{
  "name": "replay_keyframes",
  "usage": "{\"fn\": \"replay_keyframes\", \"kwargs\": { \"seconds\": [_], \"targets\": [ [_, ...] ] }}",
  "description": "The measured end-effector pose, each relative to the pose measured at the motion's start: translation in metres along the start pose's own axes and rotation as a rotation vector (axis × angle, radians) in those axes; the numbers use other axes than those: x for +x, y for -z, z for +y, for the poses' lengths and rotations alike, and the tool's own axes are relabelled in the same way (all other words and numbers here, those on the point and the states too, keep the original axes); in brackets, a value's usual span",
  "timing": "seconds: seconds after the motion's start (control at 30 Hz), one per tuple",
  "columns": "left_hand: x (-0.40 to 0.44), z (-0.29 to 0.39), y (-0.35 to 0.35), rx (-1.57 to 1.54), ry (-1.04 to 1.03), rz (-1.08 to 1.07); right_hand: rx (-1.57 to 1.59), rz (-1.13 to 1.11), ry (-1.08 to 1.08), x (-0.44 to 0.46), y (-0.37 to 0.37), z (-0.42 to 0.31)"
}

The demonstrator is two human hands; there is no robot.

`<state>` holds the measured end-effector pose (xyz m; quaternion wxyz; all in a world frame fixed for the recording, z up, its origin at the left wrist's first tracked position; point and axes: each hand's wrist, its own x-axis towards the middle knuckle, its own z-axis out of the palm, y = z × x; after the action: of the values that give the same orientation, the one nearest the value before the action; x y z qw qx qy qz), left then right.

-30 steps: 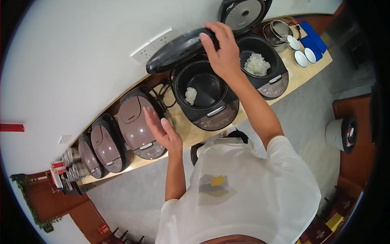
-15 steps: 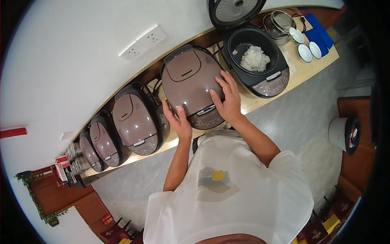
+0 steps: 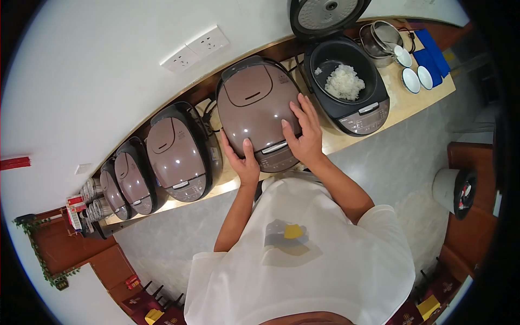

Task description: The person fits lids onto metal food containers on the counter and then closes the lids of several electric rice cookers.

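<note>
A closed brown rice cooker [image 3: 253, 116] stands directly in front of me on the counter, its front panel toward my body. My left hand [image 3: 243, 162] lies along its left front side, thumb stretched toward the lid, fingers running up the side. On the right, my right hand [image 3: 306, 138] rests against the lid's edge with its fingers spread and the thumb on top. Beside it is another rice cooker [image 3: 357, 118] with its lid [image 3: 331, 13] raised. White cooked rice [image 3: 345, 83] lies in that one's dark inner pot [image 3: 324, 54].
Several closed cookers, including a nearby one [image 3: 176, 146], line the counter to the left. Metal pots [image 3: 374, 46], small white bowls [image 3: 411, 80] and a blue cloth [image 3: 430, 54] sit at the right end. Wall sockets [image 3: 196, 49] are behind; a bin [image 3: 444, 187] stands on the floor.
My view has tilted slightly, so the right end of the counter appears lower and the left end higher. Both hands stay on the closed cooker in nearly the same pose.
</note>
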<state>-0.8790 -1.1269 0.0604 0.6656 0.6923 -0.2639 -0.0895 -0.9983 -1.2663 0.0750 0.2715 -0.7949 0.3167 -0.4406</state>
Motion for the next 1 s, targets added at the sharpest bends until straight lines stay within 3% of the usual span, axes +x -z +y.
{"fn": "replay_keyframes", "kwargs": {
  "seconds": [0.63, 1.0],
  "targets": [
    [0.000, -0.007, 0.003, -0.038, 0.088, 0.001, 0.012, -0.006, -0.023, 0.000, -0.001, 0.000],
    [0.002, -0.013, 0.002, 0.015, 0.017, 0.033, 0.047, -0.057, -0.032, 0.001, 0.001, -0.003]
  ]
}}
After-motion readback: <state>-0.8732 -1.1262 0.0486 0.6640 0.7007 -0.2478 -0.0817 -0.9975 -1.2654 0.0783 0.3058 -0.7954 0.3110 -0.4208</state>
